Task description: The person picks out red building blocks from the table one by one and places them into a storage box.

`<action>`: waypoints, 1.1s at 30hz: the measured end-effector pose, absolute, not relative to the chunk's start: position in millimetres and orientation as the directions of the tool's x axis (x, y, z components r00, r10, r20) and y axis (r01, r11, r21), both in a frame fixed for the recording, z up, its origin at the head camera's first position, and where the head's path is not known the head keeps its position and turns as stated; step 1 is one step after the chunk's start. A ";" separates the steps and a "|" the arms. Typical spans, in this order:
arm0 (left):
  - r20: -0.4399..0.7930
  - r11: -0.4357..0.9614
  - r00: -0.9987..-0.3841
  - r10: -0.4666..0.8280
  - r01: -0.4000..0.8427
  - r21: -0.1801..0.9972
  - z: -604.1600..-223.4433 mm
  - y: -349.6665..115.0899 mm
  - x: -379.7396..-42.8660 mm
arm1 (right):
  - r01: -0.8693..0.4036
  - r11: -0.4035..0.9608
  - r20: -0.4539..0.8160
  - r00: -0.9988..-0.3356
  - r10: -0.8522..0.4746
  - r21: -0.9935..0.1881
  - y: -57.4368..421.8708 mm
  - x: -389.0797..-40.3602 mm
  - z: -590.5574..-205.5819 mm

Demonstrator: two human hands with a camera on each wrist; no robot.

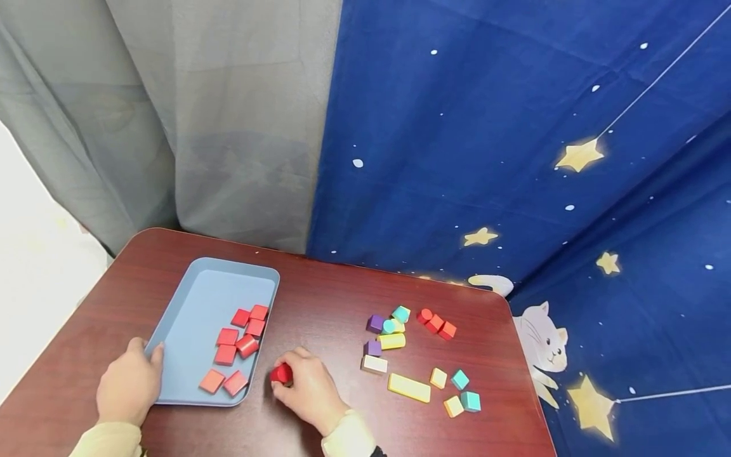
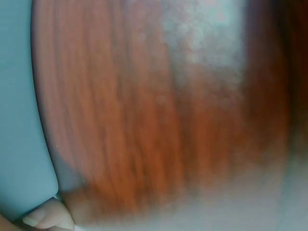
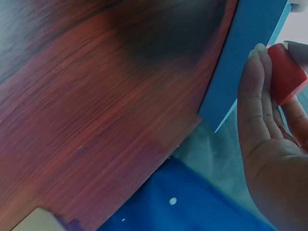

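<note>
A blue-grey tray (image 1: pixel 197 317) lies at the left of the table, with several red blocks (image 1: pixel 226 354) gathered along its right side. My left hand (image 1: pixel 130 383) grips the tray's left rim, the thumb over the edge; a fingertip (image 2: pixel 50 214) shows at the tray corner in the left wrist view. Just right of the tray, my right hand (image 1: pixel 310 388) holds a red block (image 1: pixel 281 374) between thumb and fingers. Seen from the right wrist, that block (image 3: pixel 285 74) has a curved side and is pinched near the tray's blue wall (image 3: pixel 250 53).
Purple, yellow, teal and white blocks lie right of centre, among them a long yellow block (image 1: pixel 408 388). Three red pieces (image 1: pixel 435 323) sit in a row at the back right. Teal and yellow cubes (image 1: pixel 471 401) lie nearer the right edge. Curtains (image 1: pixel 400 158) hang behind the table.
</note>
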State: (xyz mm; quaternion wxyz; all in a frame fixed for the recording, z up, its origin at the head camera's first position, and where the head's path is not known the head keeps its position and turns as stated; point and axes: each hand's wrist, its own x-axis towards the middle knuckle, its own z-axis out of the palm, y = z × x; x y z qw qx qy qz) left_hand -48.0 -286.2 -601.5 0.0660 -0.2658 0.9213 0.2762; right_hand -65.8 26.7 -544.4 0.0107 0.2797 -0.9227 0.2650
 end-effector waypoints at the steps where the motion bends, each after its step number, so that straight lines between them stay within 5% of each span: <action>1: -0.267 0.706 -0.850 -0.454 -0.526 0.474 -601.5 -285.7 -47.8 | -0.528 0.703 0.170 -0.840 -0.516 -0.477 24.1 -65.6 -543.6; 33: -0.268 0.709 -0.853 -0.449 -0.522 0.474 -603.2 -286.2 -48.0 | -0.611 0.702 0.203 -0.788 -0.580 -0.365 -29.4 -68.8 -555.7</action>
